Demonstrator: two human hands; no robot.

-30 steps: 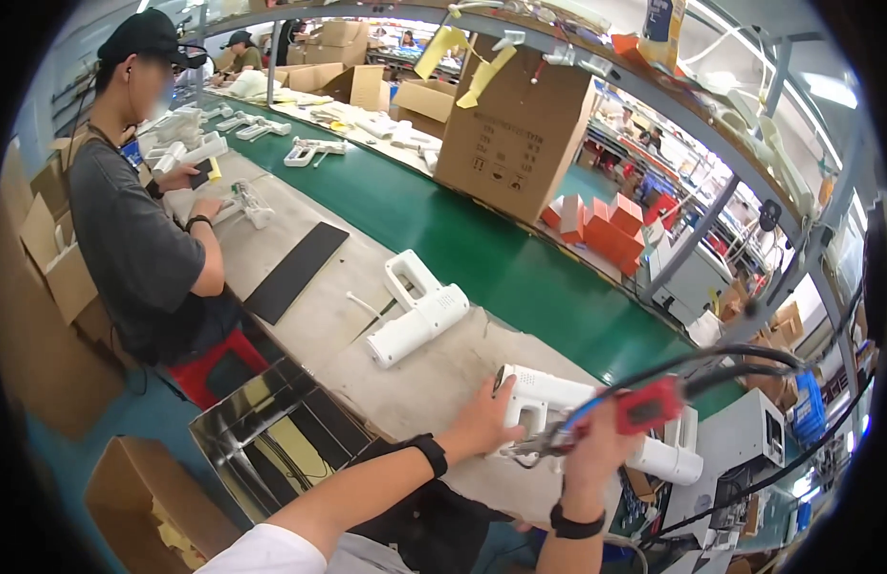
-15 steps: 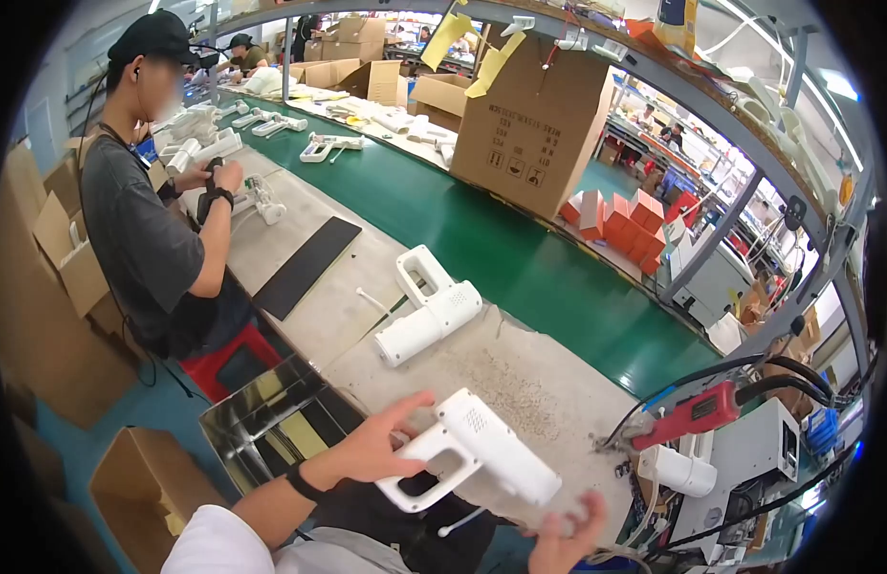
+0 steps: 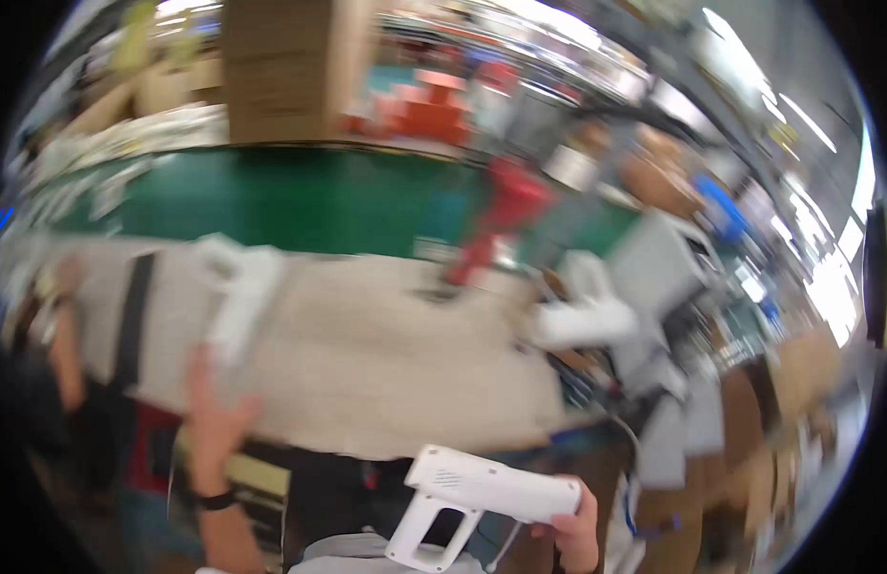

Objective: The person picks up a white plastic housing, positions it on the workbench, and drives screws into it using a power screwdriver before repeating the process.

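Half a second on, holds the white gun-shaped casing (image 3: 496, 485) in the right hand (image 3: 577, 528) alone, with fingers clenched round its barrel end (image 3: 555, 495) and the handle loop (image 3: 408, 528) pointing down, above the lap (image 3: 343, 549). No longer grips that handle with the left hand (image 3: 217, 421); stretches it out, with fingers released and spread, near a second white casing (image 3: 242, 301) on the beige mat (image 3: 357, 354). Cannot tell contact there through the blur. Seems to mean a finished left-to-right pass.
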